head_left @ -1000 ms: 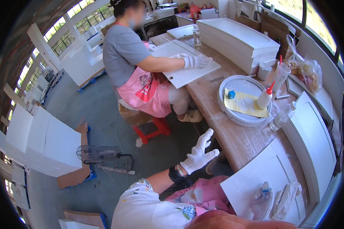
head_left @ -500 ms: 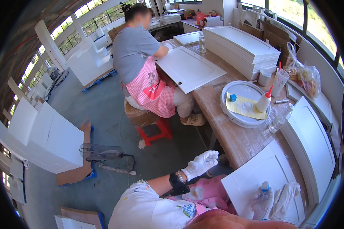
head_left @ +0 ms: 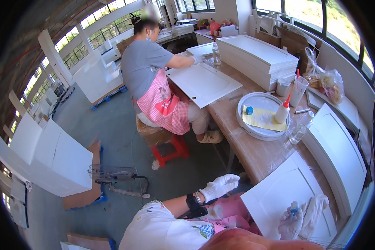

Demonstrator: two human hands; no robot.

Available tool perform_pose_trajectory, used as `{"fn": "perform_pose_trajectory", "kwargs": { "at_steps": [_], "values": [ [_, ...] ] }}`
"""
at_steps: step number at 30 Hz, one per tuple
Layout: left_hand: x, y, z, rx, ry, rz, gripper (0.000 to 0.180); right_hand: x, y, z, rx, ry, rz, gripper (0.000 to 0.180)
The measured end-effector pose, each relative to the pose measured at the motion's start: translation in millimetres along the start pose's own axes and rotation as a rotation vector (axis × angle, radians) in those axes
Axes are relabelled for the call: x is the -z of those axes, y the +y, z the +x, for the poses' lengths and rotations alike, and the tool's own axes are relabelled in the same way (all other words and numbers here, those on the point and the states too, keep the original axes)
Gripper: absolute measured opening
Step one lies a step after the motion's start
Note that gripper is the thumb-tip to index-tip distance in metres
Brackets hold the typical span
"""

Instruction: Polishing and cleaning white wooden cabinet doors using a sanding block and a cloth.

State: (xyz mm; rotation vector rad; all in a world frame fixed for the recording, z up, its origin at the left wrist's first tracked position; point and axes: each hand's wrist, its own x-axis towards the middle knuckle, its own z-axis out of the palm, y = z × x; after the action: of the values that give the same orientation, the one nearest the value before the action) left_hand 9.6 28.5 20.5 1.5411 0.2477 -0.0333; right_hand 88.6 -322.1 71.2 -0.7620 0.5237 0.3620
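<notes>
My left hand (head_left: 221, 186), in a white knit glove, hovers above my lap by the near edge of a white panel (head_left: 275, 187). Its fingers are stretched out, and nothing is in them. On the lower part of that panel my right hand (head_left: 290, 226), also gloved in white, has its fingers closed around a small blue block (head_left: 294, 207). A crumpled white cloth (head_left: 314, 214) lies against this hand; whether the hand touches or grips the cloth too, I cannot tell.
A round white lid (head_left: 242, 121) carries yellow paper, a blue cube and a white red-tipped bottle. Beside it lies a clear bottle (head_left: 301, 127). White panels (head_left: 254, 50) are stacked behind. A seated co-worker (head_left: 148, 71) handles another panel (head_left: 206, 83). A fan (head_left: 116, 175) stands on the floor.
My right hand has turned slightly and shifted right with the blue block. My left hand stays stretched out, slightly lower in view. The co-worker's gloved hand has moved farther across their panel.
</notes>
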Motion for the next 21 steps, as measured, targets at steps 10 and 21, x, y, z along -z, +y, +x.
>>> {"fn": "perform_pose_trajectory", "kwargs": {
  "at_steps": [10,21],
  "values": [
    [0,-8,1,0.063,-0.058,0.024,0.037,2,5,7,0.012,-0.019,0.001,0.031],
    [3,-23,4,0.091,-0.094,-0.040,0.039,-17,10,9,-0.004,-0.028,-0.017,0.039]
  ]
}}
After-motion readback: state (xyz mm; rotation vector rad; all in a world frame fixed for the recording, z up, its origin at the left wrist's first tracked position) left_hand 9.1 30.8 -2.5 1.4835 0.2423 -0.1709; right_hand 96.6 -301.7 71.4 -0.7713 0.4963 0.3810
